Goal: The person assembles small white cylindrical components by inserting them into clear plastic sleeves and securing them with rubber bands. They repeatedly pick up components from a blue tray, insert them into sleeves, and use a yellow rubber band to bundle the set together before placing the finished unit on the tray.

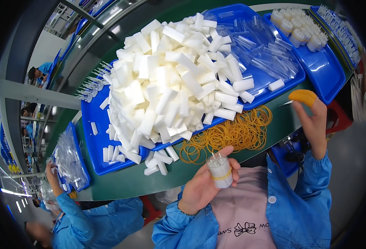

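Observation:
My left hand point(203, 189) holds a bundle of clear tubes point(221, 171) with white material inside and a yellow rubber band around it. The fingers curl about the bundle, which stands upright in front of my chest. To the right, over the table's edge, is my right hand point(313, 120), with an orange finger cot point(302, 97) on one finger. Finger and thumb pinch a thin, pale, pointed piece point(285, 103), too small to name. Loose yellow rubber bands point(237, 135) lie in a heap just beyond my left hand.
White foam pieces point(162, 79) pile high over a blue tray point(98, 155). Clear tubes point(266, 50) fill another tray behind. At the far right, a blue tray point(326, 76) carries banded bundles point(299, 27). A co-worker in blue point(96, 216) reaches toward a tray of bagged parts at left.

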A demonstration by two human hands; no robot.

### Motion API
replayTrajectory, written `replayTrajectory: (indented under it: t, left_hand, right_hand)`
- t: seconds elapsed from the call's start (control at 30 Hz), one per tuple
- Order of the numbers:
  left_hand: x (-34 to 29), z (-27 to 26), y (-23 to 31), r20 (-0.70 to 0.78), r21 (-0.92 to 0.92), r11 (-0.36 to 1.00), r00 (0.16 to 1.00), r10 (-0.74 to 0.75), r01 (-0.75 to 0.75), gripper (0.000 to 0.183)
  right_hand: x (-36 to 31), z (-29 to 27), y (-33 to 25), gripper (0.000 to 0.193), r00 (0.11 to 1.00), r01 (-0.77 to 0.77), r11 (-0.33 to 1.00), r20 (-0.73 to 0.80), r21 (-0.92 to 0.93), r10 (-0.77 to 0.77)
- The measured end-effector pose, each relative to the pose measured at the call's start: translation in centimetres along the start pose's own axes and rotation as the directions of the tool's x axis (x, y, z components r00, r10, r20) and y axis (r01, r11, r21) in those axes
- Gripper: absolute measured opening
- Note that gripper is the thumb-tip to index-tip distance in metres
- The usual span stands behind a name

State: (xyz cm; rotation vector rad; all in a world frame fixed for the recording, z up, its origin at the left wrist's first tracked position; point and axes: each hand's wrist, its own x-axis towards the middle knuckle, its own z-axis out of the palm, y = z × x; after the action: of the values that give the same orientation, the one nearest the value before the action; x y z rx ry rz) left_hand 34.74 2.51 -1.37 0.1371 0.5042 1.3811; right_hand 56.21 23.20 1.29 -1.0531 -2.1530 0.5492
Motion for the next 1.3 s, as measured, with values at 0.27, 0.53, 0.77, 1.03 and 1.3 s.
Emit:
replayTrajectory:
  t: [0.27, 0.53, 0.77, 1.03, 1.3]
  left_hand:
    - [-0.4, -0.1, 0.0, 0.086, 0.111, 0.994, 0.996, -0.012, 0.003, 0.075]
    - [-0.1, -0.2, -0.3, 0.099, 0.029, 1.000, 0.995, -0.011, 0.009, 0.075]
    - [-0.6, 0.0, -0.7, 0.020, 0.091, 0.996, 1.000, 0.014, -0.016, 0.071]
    - [-0.2, 1.0, -0.2, 0.010, 0.167, 0.986, 1.000, -0.019, 0.017, 0.071]
    - [-0.1, 2.1, 0.1, -0.094, 0.330, 0.940, 0.994, -0.055, 0.083, 0.067]
  right_hand:
    - [-0.7, 0.4, 4.1, 0.024, 0.988, 0.109, 0.922, -0.059, -0.370, -0.141]
    - [-1.8, 0.0, -4.7, 0.026, 0.960, 0.279, 0.960, 0.047, -0.024, -0.277]
    - [0.5, -2.3, 5.0, 0.020, 0.998, 0.064, 0.950, 0.027, -0.307, -0.058]
    - [-1.2, -1.4, 4.6, 0.017, 0.991, 0.095, 0.968, 0.110, -0.233, -0.071]
    - [-4.7, -1.7, -2.5, 0.025, 0.956, -0.285, 0.611, 0.170, 0.738, 0.241]
